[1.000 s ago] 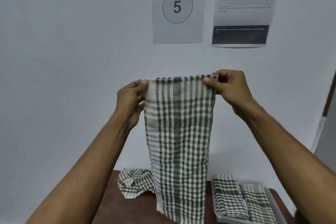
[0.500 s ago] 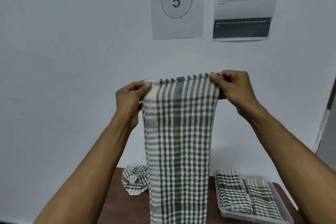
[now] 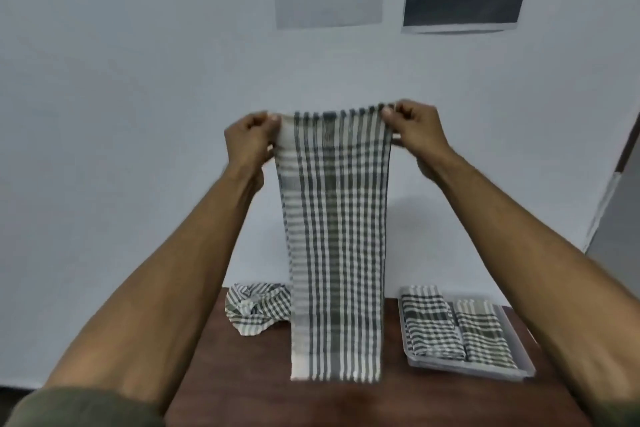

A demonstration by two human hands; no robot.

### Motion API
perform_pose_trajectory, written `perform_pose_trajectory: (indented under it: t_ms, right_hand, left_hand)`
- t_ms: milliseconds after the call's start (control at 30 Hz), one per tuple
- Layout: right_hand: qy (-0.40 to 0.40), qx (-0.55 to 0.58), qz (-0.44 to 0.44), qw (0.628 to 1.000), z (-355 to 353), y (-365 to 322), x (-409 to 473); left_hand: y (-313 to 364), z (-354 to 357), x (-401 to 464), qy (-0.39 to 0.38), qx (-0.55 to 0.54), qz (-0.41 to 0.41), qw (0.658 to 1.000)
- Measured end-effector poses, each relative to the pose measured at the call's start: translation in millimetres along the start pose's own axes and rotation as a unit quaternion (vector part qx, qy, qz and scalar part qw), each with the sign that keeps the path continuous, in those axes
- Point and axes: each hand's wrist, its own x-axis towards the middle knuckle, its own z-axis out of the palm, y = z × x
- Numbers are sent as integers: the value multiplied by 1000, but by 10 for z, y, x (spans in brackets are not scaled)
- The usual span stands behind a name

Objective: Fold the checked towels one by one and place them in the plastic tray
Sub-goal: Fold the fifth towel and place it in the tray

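Single head view, facing forward and down, near the table [image 3: 346, 402]

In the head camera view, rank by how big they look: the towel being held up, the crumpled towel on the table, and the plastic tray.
1. Held towel, though it hangs nearer the camera.
2. Plastic tray.
3. Crumpled towel.

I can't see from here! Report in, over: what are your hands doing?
Left hand and right hand pinch hanging towel by top corners. Two folded in tray. Crumpled towel waiting.

Checked towel [image 3: 337, 236] — grey-green on white; table [image 3: 346, 402] — dark brown.
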Motion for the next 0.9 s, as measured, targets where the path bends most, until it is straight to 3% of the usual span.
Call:
perform_pose_trajectory:
  t_ms: [233,367,433,533,633,733,900]
  right_hand:
    - [-12,97,-95,991,-206,-309,-637]
    - [-22,79,-69,994,-249,203,-1587]
    - [-27,21,-23,999,-204,668,-2214]
    - [-68,-12,103,992,-119,1435,-3317]
    - [-103,-20,239,965,-57,1996,-4248]
    - [-99,-29,364,926,6,2333,-4850]
    - [-86,-67,370,923,126,2334,-4737]
  left_hand:
    - [173,-85,-616,-72,12,191,979]
    - [-435,-489,-1460,-91,82,221,968]
    - [-924,-735,-1984,-99,126,179,971]
    - [-1753,-1201,-2838,-144,185,45,971]
    - [-2373,-1640,-3531,-160,255,-105,948]
    - [-2613,-1796,-3899,-180,270,-173,930]
    - [-2782,-1709,-3806,-177,319,-227,903]
